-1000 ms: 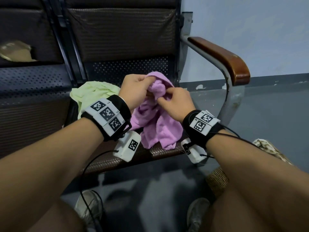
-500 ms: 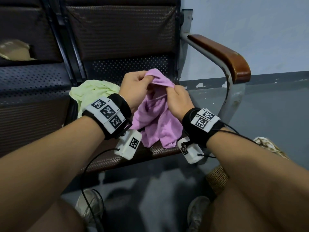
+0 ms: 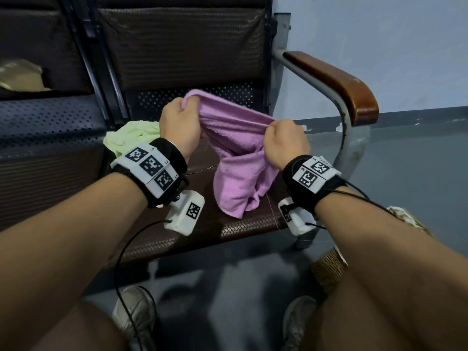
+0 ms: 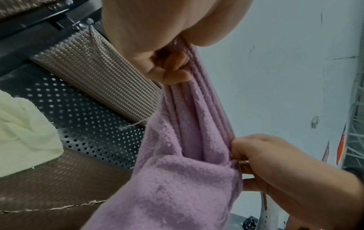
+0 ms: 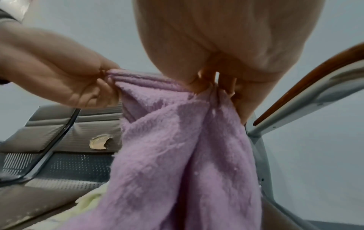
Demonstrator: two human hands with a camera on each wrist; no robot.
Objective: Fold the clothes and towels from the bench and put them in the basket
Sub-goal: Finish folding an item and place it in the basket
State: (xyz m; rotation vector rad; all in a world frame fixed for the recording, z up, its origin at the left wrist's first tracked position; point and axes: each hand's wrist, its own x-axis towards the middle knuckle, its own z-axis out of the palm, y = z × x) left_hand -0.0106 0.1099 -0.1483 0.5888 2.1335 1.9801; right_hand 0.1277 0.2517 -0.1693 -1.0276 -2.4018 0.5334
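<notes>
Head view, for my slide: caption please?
Both hands stretch a pink towel above the bench.

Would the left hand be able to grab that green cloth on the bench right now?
Probably not at once: the left hand grips the pink towel, as does the right hand. The green cloth lies uncovered just beside the left wrist, so after letting go it looks reachable.

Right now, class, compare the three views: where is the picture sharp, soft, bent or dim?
Head view: dim, sharpest on the purple towel, the armrest bowed by the wide lens. Left wrist view: towel pile crisp, left hand looms large and soft. Right wrist view: right hand blurred, bench curved.
</notes>
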